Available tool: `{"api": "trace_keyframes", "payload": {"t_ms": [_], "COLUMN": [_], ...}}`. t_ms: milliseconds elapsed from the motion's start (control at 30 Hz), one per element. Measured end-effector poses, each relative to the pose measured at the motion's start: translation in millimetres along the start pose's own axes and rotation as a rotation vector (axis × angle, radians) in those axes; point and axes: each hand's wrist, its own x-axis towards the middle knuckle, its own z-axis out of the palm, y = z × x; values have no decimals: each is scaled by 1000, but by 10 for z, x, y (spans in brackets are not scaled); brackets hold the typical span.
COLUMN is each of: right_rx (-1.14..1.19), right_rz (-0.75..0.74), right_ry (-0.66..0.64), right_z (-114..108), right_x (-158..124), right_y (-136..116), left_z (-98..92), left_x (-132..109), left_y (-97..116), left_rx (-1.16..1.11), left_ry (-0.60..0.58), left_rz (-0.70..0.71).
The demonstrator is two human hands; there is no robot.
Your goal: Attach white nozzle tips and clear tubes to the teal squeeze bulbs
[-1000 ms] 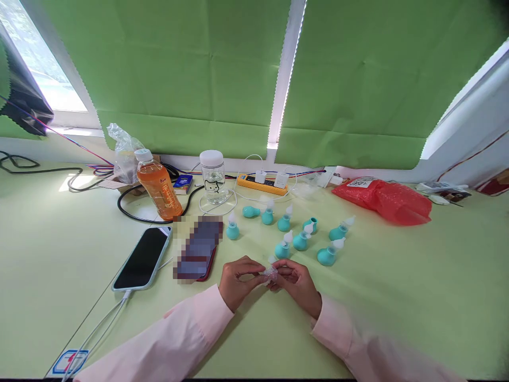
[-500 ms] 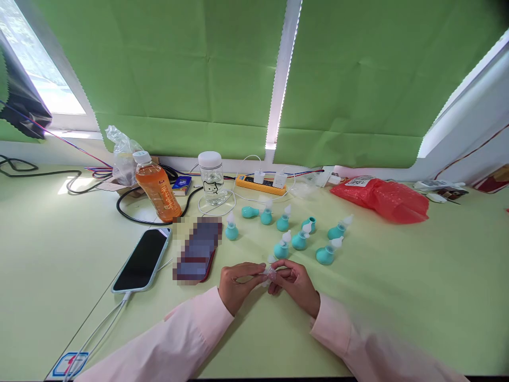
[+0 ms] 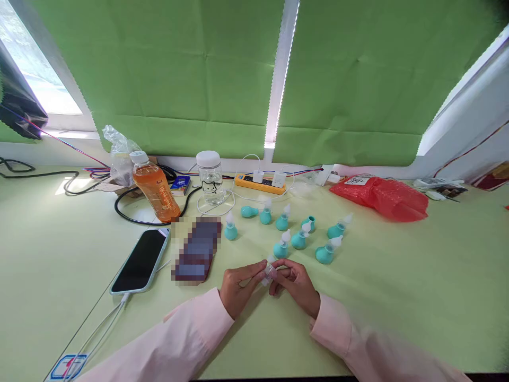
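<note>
Close to the table's front, my left hand (image 3: 243, 284) pinches a small clear plastic nozzle piece (image 3: 268, 274) between thumb and fingers. From the other side my right hand (image 3: 296, 284) grips the same piece, its fingers curled. A whitish tip shows just above my fingertips; the rest of the piece is partly covered. Just beyond my hands sits a teal squeeze bulb (image 3: 280, 249) with a clear collar and white tip. Several similar bulbs stand around it, among them a tilted bulb (image 3: 325, 254) to the right. A bare teal bulb (image 3: 249, 211) lies on its side farther back.
To the left lie a white-cased phone (image 3: 140, 261) on a cable and a blurred dark phone (image 3: 198, 249). Behind them stand an orange drink bottle (image 3: 157, 191) and a clear jar (image 3: 210, 183). A yellow power strip (image 3: 260, 184) and a red plastic bag (image 3: 379, 197) are at the back.
The clear piece has turned slightly between my fingertips and shows more plainly now. Both hands stay in nearly the same place. The bulbs have not moved.
</note>
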Motion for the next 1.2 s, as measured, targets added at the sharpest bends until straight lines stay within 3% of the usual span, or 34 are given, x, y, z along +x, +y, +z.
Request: {"api": "trace_keyframes", "payload": {"t_ms": [333,767,1200], "right_rx": [61,53,10], "right_rz": [-6,-64,-71], "right_ry": [29,55,42], "right_z": [-7,-14,-16], "right_x": [14,0,-9], "right_y": [12,21,39], "left_z": [-11,25,-6], "left_x": [-18,-16,-31], "left_y": [70,19,-5], "left_rx": [11,-77,235], "left_ry": [-123,-133,-82], "left_rz": [69,117,367]}}
